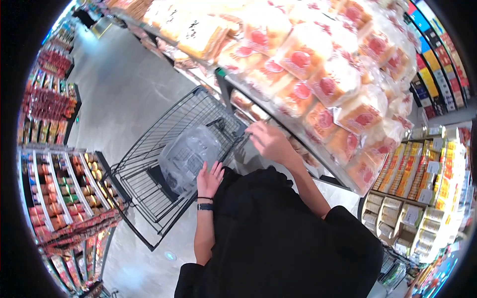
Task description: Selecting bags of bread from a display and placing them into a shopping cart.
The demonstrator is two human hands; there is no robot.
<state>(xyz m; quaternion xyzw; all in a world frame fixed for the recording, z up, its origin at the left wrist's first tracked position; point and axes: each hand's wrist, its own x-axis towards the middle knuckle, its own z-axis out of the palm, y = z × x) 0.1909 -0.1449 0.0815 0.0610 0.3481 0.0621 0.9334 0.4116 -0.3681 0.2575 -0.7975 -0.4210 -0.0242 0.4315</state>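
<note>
A black wire shopping cart [139,149] stands at the left of my body, with a clear plastic container [190,152] inside it. My left hand [210,180], palm up and fingers apart, is over the near side of the cart beside the container and holds nothing. Between the cart's corner and the bread display's edge is my right hand [266,139], its fingers loosely bent and slightly blurred; nothing shows in it. Bagged bread loaves [320,80] with red round labels are heaped on the display in front of it.
The display's metal edge [294,132] runs diagonally beside my right arm. Shelves of jars and packets [69,190] stand beyond the cart at left. Stacked boxed goods [406,171] are at right. A grey aisle floor [126,74] stretches to the upper left, where a person [85,18] shows far off.
</note>
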